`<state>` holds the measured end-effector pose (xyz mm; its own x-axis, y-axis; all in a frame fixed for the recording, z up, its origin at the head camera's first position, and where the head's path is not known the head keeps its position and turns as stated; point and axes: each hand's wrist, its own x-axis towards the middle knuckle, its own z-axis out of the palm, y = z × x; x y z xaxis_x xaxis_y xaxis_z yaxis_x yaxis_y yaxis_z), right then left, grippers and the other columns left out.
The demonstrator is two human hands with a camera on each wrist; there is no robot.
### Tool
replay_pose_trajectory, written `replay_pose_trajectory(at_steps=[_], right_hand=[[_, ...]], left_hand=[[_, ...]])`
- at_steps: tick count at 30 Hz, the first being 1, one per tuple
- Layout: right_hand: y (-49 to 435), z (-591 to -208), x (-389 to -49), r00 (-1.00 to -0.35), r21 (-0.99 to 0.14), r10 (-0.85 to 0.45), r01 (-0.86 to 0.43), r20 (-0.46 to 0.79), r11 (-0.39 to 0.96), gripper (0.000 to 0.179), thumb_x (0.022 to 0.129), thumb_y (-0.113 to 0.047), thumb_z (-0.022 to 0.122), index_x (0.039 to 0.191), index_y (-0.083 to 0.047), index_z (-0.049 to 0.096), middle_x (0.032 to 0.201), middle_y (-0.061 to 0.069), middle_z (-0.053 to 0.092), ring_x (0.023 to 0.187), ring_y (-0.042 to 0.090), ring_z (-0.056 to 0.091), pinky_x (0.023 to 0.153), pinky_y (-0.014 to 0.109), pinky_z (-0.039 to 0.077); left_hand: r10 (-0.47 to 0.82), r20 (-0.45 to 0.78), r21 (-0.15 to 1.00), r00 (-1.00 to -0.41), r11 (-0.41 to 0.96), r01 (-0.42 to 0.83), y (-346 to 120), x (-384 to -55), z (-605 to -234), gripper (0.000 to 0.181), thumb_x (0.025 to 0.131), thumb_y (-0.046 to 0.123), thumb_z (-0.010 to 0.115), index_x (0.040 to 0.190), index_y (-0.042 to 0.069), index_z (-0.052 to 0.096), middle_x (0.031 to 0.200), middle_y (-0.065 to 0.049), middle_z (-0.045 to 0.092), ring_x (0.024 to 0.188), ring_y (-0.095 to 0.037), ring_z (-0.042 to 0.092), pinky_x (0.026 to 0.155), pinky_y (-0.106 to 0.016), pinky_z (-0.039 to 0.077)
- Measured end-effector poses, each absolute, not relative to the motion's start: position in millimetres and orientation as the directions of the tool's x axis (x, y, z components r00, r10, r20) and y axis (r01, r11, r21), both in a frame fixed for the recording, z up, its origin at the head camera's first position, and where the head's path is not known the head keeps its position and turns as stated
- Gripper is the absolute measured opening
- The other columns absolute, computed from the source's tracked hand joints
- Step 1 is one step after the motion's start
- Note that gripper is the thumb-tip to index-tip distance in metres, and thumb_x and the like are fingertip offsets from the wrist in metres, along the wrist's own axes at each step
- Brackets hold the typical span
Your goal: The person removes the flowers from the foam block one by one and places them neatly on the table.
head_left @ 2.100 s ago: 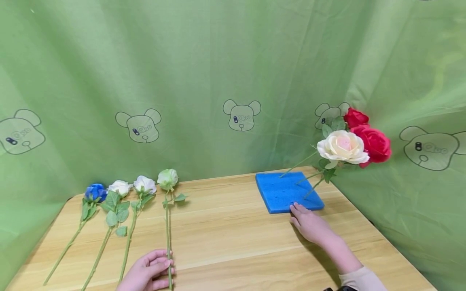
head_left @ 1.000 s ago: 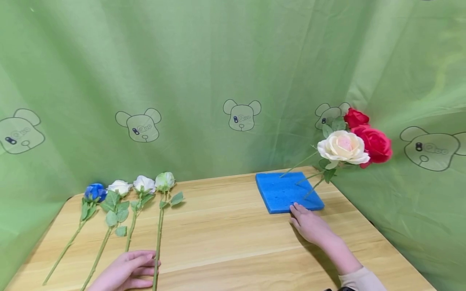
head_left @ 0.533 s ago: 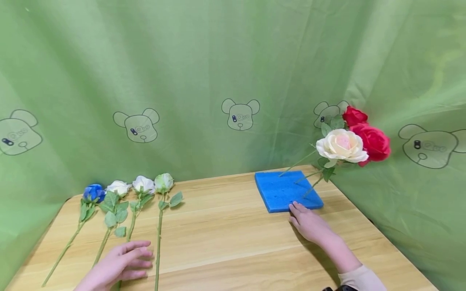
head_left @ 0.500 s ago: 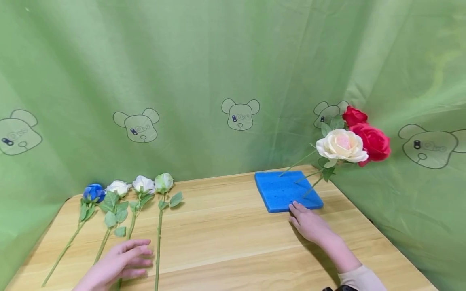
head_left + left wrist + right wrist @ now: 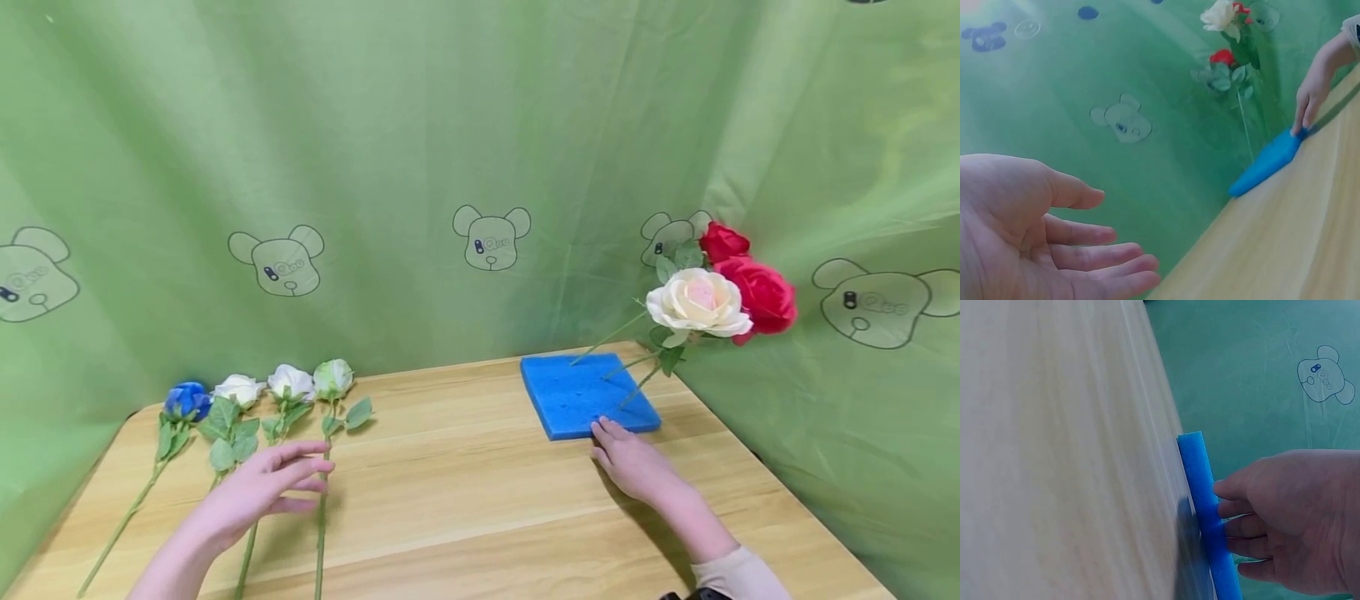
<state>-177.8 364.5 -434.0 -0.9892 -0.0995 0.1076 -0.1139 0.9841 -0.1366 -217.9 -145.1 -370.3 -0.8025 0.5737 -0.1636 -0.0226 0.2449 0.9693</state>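
My left hand (image 5: 258, 487) hovers over the stems at the left, fingers spread and holding nothing; the left wrist view shows its palm bare. Beneath and beside it lie a pale green rose (image 5: 333, 379), a white rose with a faint lilac tint (image 5: 291, 383), a white rose (image 5: 238, 389) and a blue rose (image 5: 187, 401), heads toward the back. At the right, my right hand (image 5: 633, 462) rests its fingertips on the near edge of a blue foam block (image 5: 558, 400). A cream rose (image 5: 699, 302) and two red roses (image 5: 761, 293) lean rightward out of the foam.
The wooden table (image 5: 442, 492) stretches between the lying roses and the foam. A green curtain (image 5: 405, 167) printed with bear heads hangs right behind the table and along its sides. Several small holes show in the foam's top.
My left hand shifted the green rose left beside the white one, let go of its stem, then rose and moved forward. The right hand stayed on the foam.
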Motion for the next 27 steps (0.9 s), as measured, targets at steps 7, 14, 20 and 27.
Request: replay_pose_trajectory(at_steps=[7, 14, 20, 27], right_hand=[[363.8, -433.4, -177.4, -0.989, -0.132, -0.096, -0.111, 0.112, 0.985, 0.047, 0.100, -0.021, 0.052, 0.136, 0.008, 0.050, 0.143, 0.031, 0.046, 0.131, 0.047, 0.045, 0.107, 0.059, 0.041], [363.9, -433.8, -177.3, -0.990, -0.131, -0.095, -0.109, 0.109, 0.985, 0.047, 0.100, -0.021, 0.052, 0.136, 0.008, 0.050, 0.143, 0.030, 0.046, 0.132, 0.047, 0.045, 0.108, 0.059, 0.041], [363.9, -434.4, -177.0, -0.987, -0.125, -0.107, -0.121, 0.116, 0.985, 0.046, 0.100, -0.021, 0.051, 0.136, 0.009, 0.050, 0.143, 0.031, 0.046, 0.131, 0.047, 0.045, 0.108, 0.059, 0.041], [362.8, -432.0, -175.9, -0.987, -0.117, -0.107, -0.122, 0.123, 0.986, 0.046, 0.100, -0.021, 0.052, 0.135, 0.008, 0.051, 0.142, 0.030, 0.047, 0.131, 0.047, 0.047, 0.107, 0.058, 0.042]], left_hand=[[0.573, -0.162, 0.948, -0.803, 0.317, 0.035, -114.9, -228.6, -351.7, 0.058, 0.099, 0.033, 0.055, 0.143, -0.001, 0.041, 0.135, -0.023, 0.055, 0.116, -0.031, 0.060, 0.092, -0.040, 0.057], [0.618, -0.133, 0.918, -0.775, 0.372, 0.139, -79.7, -241.2, -339.7, 0.053, 0.098, 0.034, 0.057, 0.141, 0.004, 0.047, 0.137, -0.021, 0.055, 0.115, -0.029, 0.062, 0.092, -0.042, 0.057], [0.636, -0.116, 0.887, -0.763, 0.412, 0.208, -47.0, -255.3, -335.0, 0.047, 0.099, 0.032, 0.056, 0.138, 0.006, 0.052, 0.131, -0.020, 0.061, 0.108, -0.027, 0.065, 0.090, -0.044, 0.058], [0.644, -0.124, 0.898, -0.755, 0.397, 0.191, -11.1, -274.1, -338.1, 0.044, 0.098, 0.030, 0.057, 0.136, 0.008, 0.054, 0.129, -0.017, 0.063, 0.107, -0.026, 0.066, 0.087, -0.041, 0.058]])
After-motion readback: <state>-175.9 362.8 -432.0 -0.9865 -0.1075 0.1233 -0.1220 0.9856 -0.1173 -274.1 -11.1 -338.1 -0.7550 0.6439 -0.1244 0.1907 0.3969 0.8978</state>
